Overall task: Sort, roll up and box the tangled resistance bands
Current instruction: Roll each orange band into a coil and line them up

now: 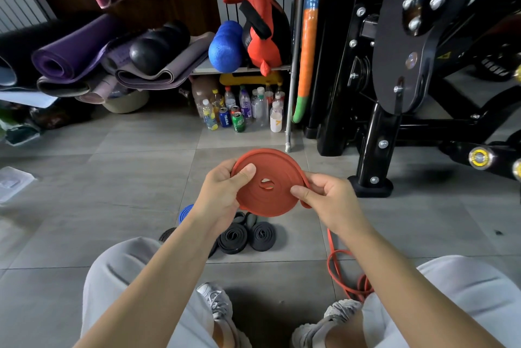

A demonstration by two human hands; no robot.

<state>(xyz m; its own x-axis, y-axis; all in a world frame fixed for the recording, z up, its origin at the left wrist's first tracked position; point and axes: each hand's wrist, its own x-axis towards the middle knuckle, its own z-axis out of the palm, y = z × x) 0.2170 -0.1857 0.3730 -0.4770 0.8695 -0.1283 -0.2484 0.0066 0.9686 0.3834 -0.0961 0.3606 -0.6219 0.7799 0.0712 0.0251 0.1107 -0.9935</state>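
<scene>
I hold a flat coil of orange-red resistance band (pixel 275 195) in front of me, above the floor. My left hand (pixel 222 195) grips its left rim, thumb on top. My right hand (pixel 327 198) pinches the right rim where the loose end leaves the coil. That loose tail (pixel 342 268) hangs down and lies in loops on the tiles by my right knee. Below the coil, rolled black bands (pixel 248 236) stand on the floor, with a rolled blue band (pixel 184 213) partly hidden behind my left wrist.
A black weight machine (pixel 394 88) stands at the right. Bottles and cans (pixel 239 111) cluster under a shelf ahead. Rolled yoga mats (pixel 84 57) pile at the left. A clear plastic lid or box (pixel 11 182) lies at the far left. My knees and shoes are below.
</scene>
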